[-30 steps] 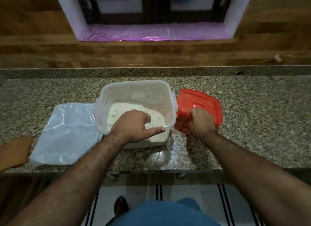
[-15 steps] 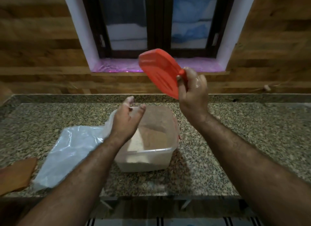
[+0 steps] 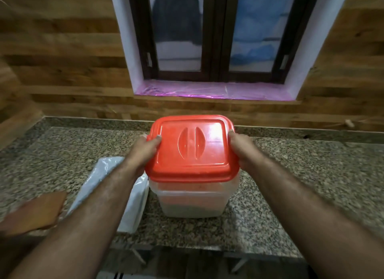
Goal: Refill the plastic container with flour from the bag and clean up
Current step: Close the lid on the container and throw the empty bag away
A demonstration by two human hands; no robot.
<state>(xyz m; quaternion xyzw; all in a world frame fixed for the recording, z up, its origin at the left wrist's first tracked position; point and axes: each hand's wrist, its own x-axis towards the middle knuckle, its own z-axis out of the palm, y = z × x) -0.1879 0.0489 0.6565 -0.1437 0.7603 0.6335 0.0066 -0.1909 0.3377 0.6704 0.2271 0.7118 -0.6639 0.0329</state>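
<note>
A clear plastic container (image 3: 190,204) stands on the granite counter (image 3: 301,187) with the red lid (image 3: 191,147) lying on top of it. My left hand (image 3: 143,152) grips the lid's left edge, thumb on top. At the lid's right edge my right hand (image 3: 242,148) holds on with its fingers curled over the rim. The flour inside shows only dimly through the container wall. An empty-looking clear plastic bag (image 3: 97,179) lies flat on the counter to the left, partly under my left forearm.
A brown wooden board (image 3: 35,212) sits at the counter's left front edge. Behind the counter rise a wood-panelled wall and a window (image 3: 214,35) with a purple-lined sill. The counter's front edge runs below the container.
My right hand lifted the red lid from the counter, swung it over and set it on the container. My left hand left the flour and took the lid's left edge.
</note>
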